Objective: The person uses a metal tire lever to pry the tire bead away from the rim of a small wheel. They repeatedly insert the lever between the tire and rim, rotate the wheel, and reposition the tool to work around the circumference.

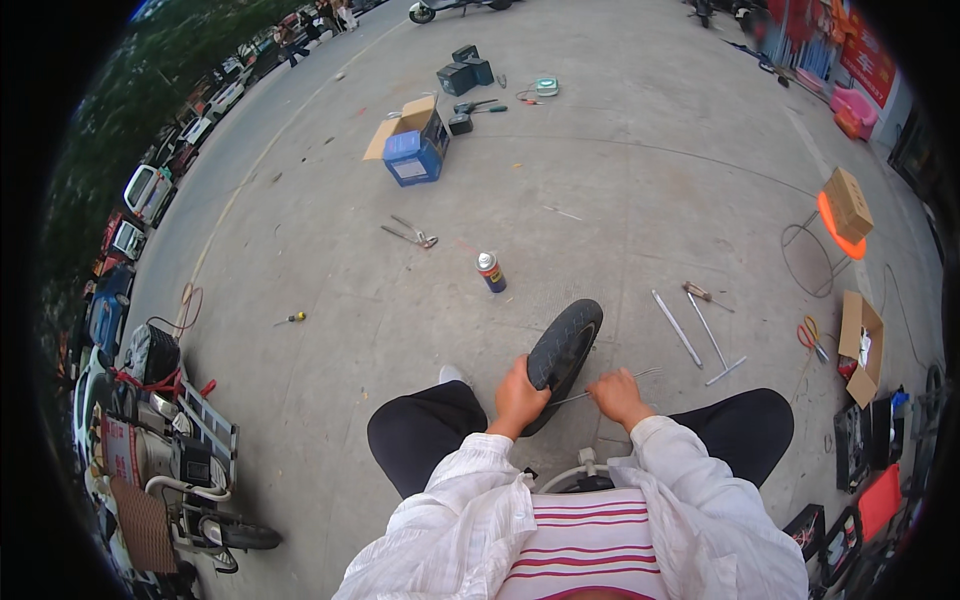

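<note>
Between my knees stands a black treaded tyre (pixel 565 345), tilted to the right at its top. My left hand (pixel 520 398) is closed around the tyre's left side. My right hand (pixel 618 398) grips a thin metal rod (pixel 572 399), whose one end reaches the tyre's side near my left fingers; the other end sticks out to the right of the fist. Whether its tip is under the tyre's edge I cannot tell. Closer to my body, a pale curved part (pixel 588 468) shows between my sleeves, mostly hidden. A spray can (pixel 491 272) stands upright on the ground beyond the tyre.
Right of the tyre lie a metal tube (pixel 677 328), a T-handled tool (pixel 725 370) and a screwdriver (pixel 698 292). Pliers (pixel 412 232) and a blue open box (pixel 415 160) are ahead. A parked scooter (pixel 190 480) stands left; an orange stool (pixel 838 228) and toolboxes are right.
</note>
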`<state>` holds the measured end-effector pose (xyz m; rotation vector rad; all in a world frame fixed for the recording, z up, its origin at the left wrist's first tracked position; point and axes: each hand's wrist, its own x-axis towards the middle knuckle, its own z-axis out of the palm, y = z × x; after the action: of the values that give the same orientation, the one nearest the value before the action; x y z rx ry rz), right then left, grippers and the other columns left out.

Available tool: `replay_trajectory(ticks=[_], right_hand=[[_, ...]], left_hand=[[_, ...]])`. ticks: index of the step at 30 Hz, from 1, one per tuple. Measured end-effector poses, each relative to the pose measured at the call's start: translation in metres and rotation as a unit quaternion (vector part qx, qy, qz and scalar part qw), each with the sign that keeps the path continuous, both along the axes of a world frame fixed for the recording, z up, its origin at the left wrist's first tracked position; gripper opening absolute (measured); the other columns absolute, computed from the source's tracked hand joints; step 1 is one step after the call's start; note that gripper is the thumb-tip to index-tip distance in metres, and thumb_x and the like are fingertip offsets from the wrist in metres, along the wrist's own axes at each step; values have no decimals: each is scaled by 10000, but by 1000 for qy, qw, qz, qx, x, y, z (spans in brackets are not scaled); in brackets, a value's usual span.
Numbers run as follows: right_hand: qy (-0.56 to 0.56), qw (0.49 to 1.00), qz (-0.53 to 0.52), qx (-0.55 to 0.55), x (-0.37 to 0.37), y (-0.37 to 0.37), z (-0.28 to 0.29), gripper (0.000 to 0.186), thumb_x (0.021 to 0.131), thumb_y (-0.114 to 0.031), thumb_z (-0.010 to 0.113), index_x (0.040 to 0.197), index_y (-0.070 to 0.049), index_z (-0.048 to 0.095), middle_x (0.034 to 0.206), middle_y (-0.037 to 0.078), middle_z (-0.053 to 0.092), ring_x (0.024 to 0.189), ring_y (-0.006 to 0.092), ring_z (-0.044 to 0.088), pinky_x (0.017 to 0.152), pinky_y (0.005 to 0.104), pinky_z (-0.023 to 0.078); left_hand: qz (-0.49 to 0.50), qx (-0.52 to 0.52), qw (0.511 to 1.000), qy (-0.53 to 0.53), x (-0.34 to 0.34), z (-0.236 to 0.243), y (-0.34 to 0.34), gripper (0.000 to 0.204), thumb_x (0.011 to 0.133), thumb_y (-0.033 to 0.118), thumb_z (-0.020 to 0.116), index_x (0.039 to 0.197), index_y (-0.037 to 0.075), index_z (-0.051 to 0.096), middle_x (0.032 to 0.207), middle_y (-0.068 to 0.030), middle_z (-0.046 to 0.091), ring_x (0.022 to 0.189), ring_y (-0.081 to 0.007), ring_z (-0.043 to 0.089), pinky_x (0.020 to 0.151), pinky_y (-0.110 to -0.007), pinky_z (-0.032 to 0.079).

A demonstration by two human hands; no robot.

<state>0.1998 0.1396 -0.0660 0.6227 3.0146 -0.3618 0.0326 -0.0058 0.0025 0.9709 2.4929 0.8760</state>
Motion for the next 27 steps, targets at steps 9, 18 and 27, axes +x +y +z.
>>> replay_trajectory(ticks=[9,18,27], right_hand=[[12,999,32,-9,-13,1,3,194,827,-365,687,870,-182,734,846,76,681,906,283,653,838,481,430],[8,1000,21,-7,-14,-13,-11,198,832,-372,684,823,-179,730,812,84,681,865,279,650,807,451,411],[13,999,-6,-31,-14,-17,-6,186,806,-365,700,812,-180,727,824,77,686,869,274,650,831,457,411]], left_hand=[[-43,38,998,8,3,-8,-11,616,691,164,716,1270,97,517,1092,-211,648,999,-407,630,835,-476,508],[-39,29,999,-3,1,-7,-10,599,696,172,712,1262,110,528,1111,-207,642,1002,-413,625,843,-471,508],[-33,35,999,-3,-7,-10,-6,593,703,192,729,1256,112,530,1094,-206,648,1003,-409,627,839,-468,505]])
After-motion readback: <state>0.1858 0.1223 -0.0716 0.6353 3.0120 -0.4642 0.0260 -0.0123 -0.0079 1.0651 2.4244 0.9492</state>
